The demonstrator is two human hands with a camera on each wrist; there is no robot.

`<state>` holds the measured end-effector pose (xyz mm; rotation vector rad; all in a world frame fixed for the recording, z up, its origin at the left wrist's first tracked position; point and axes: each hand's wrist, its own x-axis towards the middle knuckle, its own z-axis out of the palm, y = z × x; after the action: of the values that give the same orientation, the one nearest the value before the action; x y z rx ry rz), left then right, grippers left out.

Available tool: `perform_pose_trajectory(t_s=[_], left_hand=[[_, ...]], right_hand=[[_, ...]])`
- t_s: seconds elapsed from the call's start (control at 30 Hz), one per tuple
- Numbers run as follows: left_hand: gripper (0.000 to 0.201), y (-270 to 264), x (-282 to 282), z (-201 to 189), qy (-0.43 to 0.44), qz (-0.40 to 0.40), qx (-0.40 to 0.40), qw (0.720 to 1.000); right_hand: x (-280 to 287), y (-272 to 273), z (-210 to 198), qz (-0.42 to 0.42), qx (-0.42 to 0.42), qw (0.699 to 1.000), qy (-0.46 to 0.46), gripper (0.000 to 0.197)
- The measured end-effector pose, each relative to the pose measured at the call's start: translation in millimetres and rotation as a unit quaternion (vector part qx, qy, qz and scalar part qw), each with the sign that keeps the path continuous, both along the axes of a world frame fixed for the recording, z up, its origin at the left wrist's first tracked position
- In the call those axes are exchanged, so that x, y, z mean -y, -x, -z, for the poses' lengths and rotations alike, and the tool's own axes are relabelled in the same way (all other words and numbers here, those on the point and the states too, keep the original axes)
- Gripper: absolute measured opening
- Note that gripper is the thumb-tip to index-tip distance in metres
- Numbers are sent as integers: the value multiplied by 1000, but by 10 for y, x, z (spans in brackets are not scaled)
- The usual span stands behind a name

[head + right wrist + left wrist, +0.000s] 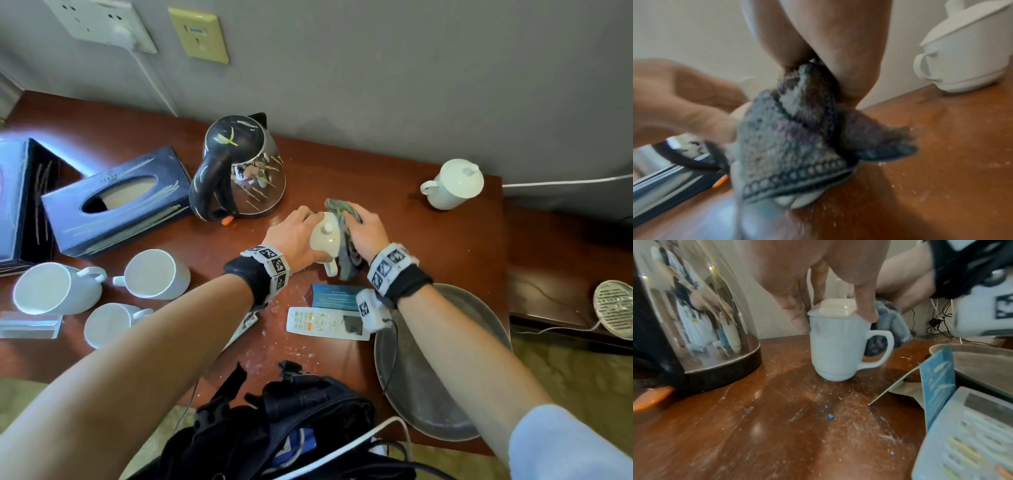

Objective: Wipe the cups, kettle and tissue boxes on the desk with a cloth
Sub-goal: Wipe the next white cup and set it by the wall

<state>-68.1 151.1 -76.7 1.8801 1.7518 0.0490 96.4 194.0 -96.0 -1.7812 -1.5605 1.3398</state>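
A white lidded cup [325,240] [835,340] stands upright mid-desk. My left hand [298,236] [830,305] holds it from above, fingers down one side and thumb over the lid edge. My right hand [363,233] [828,53] grips a grey-purple cloth [344,219] [793,138] [888,324] against the cup's right side. The steel kettle [241,168] [694,324] stands behind to the left. A dark tissue box [116,202] lies left of it, another box [20,202] at the far left. Three white mugs [156,274] lie on their sides front left. A second lidded cup [452,185] [966,53] stands back right.
A white remote [325,323] [966,438] and a blue card [337,296] [937,382] lie in front of the cup. A grey round tray [428,394] overhangs the front right edge. A black bag [291,421] sits at the front. The desk [777,426] is scratched and dusty.
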Motion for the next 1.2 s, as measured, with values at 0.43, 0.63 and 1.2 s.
perform_pose_trajectory(t_s=[0.43, 0.63, 1.2], left_hand=[[85, -41, 2, -8, -10, 0, -10, 1000], [88, -44, 12, -55, -2, 2, -19, 1000], [89, -55, 73, 15, -12, -21, 23, 999]], right_hand=[[290, -50, 44, 1, -87, 996, -29, 45], [-12, -46, 175, 45, -46, 998, 0, 37], [-245, 72, -66, -59, 55, 997, 5, 32]])
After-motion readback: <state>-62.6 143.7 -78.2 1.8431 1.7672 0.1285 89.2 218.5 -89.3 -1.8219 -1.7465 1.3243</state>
